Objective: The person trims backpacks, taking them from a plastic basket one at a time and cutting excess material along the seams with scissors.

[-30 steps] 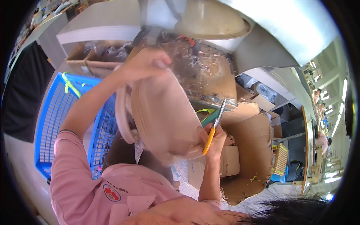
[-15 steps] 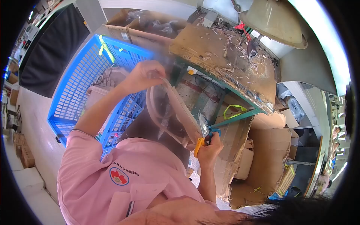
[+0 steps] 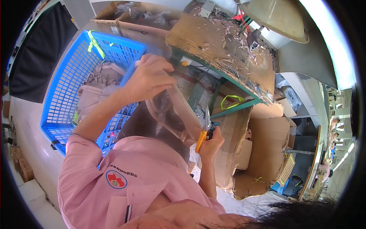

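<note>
My left hand [image 3: 150,78] is closed on the upper end of a beige fabric piece [image 3: 183,107] with a thick band and a sheer, see-through part. The band runs taut and slanting down to my right hand [image 3: 211,144], in front of my body. In that hand is a pair of scissors [image 3: 201,140] with one orange and one blue handle, blades pointing up. The lower end of the fabric lies beside the scissors and my right fingers; whether those fingers also grip it I cannot tell.
On my left stands a blue plastic basket [image 3: 63,86] holding beige fabric pieces [image 3: 93,95]. Ahead is a worn workbench [image 3: 213,42] strewn with scraps, with a lamp shade [image 3: 274,19] above. Open cardboard boxes stand at right [image 3: 263,152] and behind the basket [image 3: 148,32].
My left hand has turned over, so its back and fingers now face the view. The scissors' blades look closer together and more upright. The whole view has shifted slightly.
</note>
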Available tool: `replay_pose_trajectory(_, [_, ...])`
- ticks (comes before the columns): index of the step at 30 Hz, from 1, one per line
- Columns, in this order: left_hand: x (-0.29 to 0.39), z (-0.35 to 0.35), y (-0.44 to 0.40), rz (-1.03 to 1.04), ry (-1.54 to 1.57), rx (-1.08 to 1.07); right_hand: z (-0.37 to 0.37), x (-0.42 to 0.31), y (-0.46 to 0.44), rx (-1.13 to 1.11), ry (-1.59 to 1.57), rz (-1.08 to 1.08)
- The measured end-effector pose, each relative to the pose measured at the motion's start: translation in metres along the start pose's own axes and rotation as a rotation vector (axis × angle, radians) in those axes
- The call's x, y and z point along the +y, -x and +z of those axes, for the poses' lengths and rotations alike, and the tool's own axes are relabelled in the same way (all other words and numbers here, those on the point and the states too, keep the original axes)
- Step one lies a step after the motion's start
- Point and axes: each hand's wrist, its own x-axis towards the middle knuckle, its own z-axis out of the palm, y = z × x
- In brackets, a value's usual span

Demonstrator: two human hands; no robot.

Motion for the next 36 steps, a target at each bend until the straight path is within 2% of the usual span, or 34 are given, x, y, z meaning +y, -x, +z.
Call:
replay_pose_trajectory(9, [-0.004, 0.009, 0.005, 0.2, -0.12, 0.026, 0.005, 0.001, 0.002, -0.01, -0.011, 0.045])
replay_pose_trajectory(16, [0.012, 0.013, 0.016, 0.142, -0.135, 0.053, 0.011, -0.002, 0.007, 0.0, -0.063, 0.021])
replay_pose_trajectory(22, [0.025, 0.027, 0.019, 0.238, -0.078, -0.046, 0.014, -0.001, 0.008, 0.007, -0.035, 0.005])
replay_pose_trajectory(28, [0.025, 0.035, 0.026, 0.302, -0.149, 0.0, 0.013, 0.002, 0.006, 0.001, -0.013, 0.011])
replay_pose_trajectory(31, [0.027, 0.032, 0.025, 0.194, -0.103, 0.182, 0.006, 0.013, 0.005, -0.012, -0.029, 0.037])
replay_pose_trajectory(34, [0.013, 0.024, 0.032, -0.35, -0.161, 0.479, -0.002, 0.023, 0.003, -0.019, -0.173, 0.068])
replay_pose_trajectory(36, [-0.016, 0.022, 0.034, -0.689, 0.16, 0.529, -0.004, 0.045, 0.003, -0.02, -0.273, 0.019])
